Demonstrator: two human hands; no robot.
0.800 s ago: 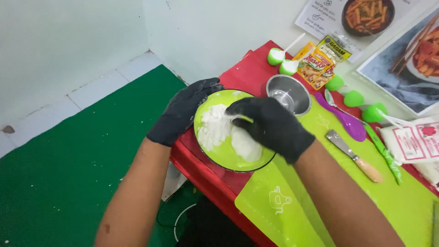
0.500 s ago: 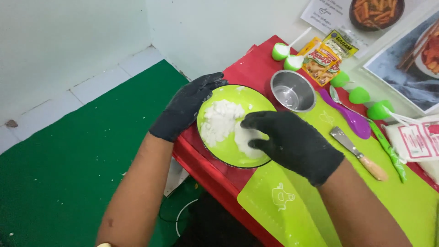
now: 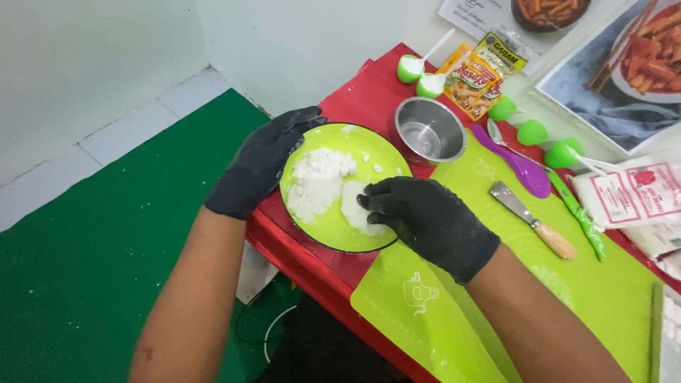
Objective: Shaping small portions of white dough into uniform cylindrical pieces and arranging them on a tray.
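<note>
My left hand (image 3: pixel 266 167) grips the rim of the green plate (image 3: pixel 383 167) at the worktop's (image 3: pixel 369 103) near edge, steadying it. My right hand (image 3: pixel 425 220) presses curled fingers onto the white dough (image 3: pixel 352 207) beside the crumbly pile (image 3: pixel 316 181).

A round lime-green plate (image 3: pixel 333 227) with a dark rim lies flat on the red table (image 3: pixel 369 92), at its near-left edge, just left of the steel bowl (image 3: pixel 428 131). On the plate's left half sits a crumbly heap of white dough pieces (image 3: pixel 316 184). To the right of that heap, still on the plate, lies a smooth, flattened white dough lump (image 3: pixel 352 208), partly covered from the right by gloved fingers.
</note>
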